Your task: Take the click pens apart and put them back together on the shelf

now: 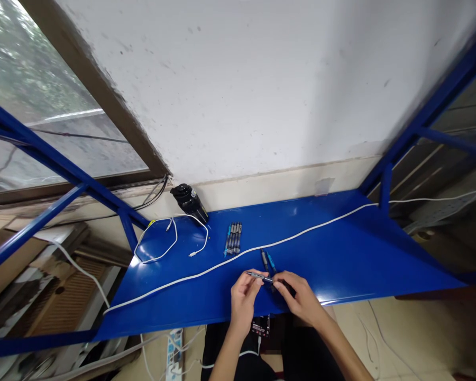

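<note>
Between both hands, above the near edge of the blue table (325,248), a slim pen (257,275) with a grey and dark barrel lies level. My left hand (246,296) pinches its left part with thumb and fingers. At its right end, the fingertips of my right hand (296,293) are closed on it. Just beyond the hands lie a dark pen (264,259) and a blue pen (271,260), their near ends partly hidden. Farther back, several pens (233,237) lie side by side in a row, the leftmost one light blue.
A white cable (206,271) crosses the whole table between me and the pen row. A black bottle (190,202) stands at the back left beside a looped white charging cable (176,233). Blue frame bars (384,185) rise at both sides. Below is a power strip (174,349).
</note>
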{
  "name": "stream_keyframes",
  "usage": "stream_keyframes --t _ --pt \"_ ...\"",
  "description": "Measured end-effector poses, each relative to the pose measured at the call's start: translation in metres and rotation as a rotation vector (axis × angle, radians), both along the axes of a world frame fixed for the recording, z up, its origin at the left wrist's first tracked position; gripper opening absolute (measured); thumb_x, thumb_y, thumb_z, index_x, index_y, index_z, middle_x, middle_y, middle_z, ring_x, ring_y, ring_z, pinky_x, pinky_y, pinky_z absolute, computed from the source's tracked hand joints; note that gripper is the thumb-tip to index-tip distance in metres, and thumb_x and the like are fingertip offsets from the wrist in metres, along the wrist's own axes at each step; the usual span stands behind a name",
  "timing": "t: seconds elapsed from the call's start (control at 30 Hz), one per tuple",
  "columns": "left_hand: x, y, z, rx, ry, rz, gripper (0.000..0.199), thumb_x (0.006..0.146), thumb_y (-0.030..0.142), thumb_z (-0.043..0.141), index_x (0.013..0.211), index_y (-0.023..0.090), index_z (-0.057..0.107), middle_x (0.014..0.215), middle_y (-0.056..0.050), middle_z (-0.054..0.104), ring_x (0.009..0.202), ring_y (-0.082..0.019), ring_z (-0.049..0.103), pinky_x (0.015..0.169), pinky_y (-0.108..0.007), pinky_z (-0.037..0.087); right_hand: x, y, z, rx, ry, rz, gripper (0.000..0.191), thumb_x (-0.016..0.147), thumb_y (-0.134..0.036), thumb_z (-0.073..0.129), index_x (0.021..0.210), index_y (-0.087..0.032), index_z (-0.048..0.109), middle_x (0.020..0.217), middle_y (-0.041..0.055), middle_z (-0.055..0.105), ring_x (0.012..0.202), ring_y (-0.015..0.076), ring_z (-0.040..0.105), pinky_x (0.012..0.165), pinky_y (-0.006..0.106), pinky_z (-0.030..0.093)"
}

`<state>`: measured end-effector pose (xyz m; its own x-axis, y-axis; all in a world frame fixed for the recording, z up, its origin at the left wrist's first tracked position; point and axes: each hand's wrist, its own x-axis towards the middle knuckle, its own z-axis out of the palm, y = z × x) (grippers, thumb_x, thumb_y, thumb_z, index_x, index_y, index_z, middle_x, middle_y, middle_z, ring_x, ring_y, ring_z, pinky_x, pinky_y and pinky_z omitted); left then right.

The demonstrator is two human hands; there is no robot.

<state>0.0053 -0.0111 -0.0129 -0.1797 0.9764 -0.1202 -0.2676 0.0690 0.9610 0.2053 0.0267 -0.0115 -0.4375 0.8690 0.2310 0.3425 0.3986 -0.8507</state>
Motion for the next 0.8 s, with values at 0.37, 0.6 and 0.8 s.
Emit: stream_keyframes --t 0.37,0.6,0.8 --pt "-0.004 0.001 -0.013 0.035 -0.085 0.032 0.032 0.097 0.045 0.082 0.109 0.015 0.08 0.111 -0.014 0.083 0.106 -0.029 0.076 0.099 -0.039 0.058 -0.013 -0.011 0.005 -0.301 0.166 -0.032 0.035 0.109 -0.052 0.063 0.093 -0.023 0.075 0.08 0.0 0.067 0.076 0.0191 0.059 0.072 0.031 0.043" --pt "-0.004 -0.004 -0.001 0.016 0.078 -0.08 0.032 0.095 0.046 0.083 0.11 0.018 0.083 0.111 -0.013 0.084 0.1 -0.028 0.076 0.094 -0.037 0.058 -0.02 -0.009 -0.01 -0.463 0.653 -0.335 0.035 0.096 -0.057 0.08 0.097 -0.022 0.075 0.08 0.0014 0.063 0.071 0.0184 0.054 0.068 0.032 0.044" --pt "-0.004 -0.004 0.012 0.034 0.203 -0.128 0.033 0.102 0.05 0.074 0.108 0.019 0.084 0.108 -0.011 0.084 0.092 -0.025 0.073 0.085 -0.033 0.055 -0.011 0.017 0.009 -0.551 1.134 -0.394 0.033 0.099 -0.06 0.076 0.099 -0.029 0.064 0.097 0.0016 0.061 0.091 0.022 0.063 0.083 0.04 0.056"
